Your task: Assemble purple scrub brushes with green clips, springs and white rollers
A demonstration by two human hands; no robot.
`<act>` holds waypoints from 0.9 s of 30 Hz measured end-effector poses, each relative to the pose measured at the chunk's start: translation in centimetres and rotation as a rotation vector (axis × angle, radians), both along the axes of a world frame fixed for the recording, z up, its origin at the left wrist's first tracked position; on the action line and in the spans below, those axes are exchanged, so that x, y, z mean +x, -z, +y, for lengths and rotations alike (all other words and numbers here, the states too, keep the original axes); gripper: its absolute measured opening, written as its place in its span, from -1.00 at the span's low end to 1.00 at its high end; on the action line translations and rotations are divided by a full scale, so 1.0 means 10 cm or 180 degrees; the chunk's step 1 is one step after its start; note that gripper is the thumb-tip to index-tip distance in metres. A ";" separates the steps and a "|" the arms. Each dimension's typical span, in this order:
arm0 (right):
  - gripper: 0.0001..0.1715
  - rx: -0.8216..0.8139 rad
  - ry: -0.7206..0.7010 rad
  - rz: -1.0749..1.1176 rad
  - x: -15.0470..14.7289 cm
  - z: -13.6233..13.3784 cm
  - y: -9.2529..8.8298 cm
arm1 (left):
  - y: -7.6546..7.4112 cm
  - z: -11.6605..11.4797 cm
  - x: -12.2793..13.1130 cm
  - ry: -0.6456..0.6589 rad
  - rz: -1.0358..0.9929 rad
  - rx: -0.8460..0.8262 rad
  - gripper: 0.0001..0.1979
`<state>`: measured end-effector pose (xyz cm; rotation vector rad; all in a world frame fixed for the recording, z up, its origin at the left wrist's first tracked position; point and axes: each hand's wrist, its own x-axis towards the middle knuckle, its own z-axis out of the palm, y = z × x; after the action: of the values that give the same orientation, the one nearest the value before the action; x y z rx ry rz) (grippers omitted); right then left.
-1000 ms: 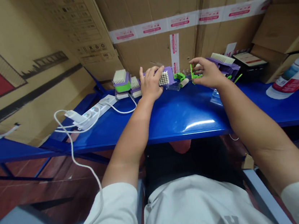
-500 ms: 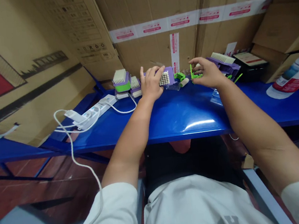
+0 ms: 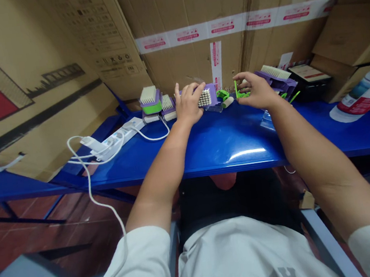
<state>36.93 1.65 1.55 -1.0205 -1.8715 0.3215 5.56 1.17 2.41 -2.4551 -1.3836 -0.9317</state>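
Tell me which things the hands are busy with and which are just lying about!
In hand:
purple bristled block, gripped by the left hand
green piece, held by the right hand

Seemingly just lying about:
white power strip
labelled bottle
right-hand cardboard box

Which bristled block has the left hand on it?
The purple block partly under the left hand; the green-banded block and small block sit farther left, the tilted block farthest right.
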 end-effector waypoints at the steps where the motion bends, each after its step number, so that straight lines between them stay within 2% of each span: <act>1: -0.11 0.0004 -0.0006 0.0002 0.00 0.00 0.00 | 0.00 0.00 0.00 0.0013 -0.0024 0.0009 -0.12; 27: -0.11 -0.0058 -0.0032 -0.0018 -0.05 -0.03 -0.01 | 0.01 -0.01 0.01 -0.0047 0.0103 0.0019 -0.15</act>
<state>36.45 1.37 1.61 -1.0256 -1.8824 0.3423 5.70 1.10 2.29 -2.4411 -1.3846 -0.8877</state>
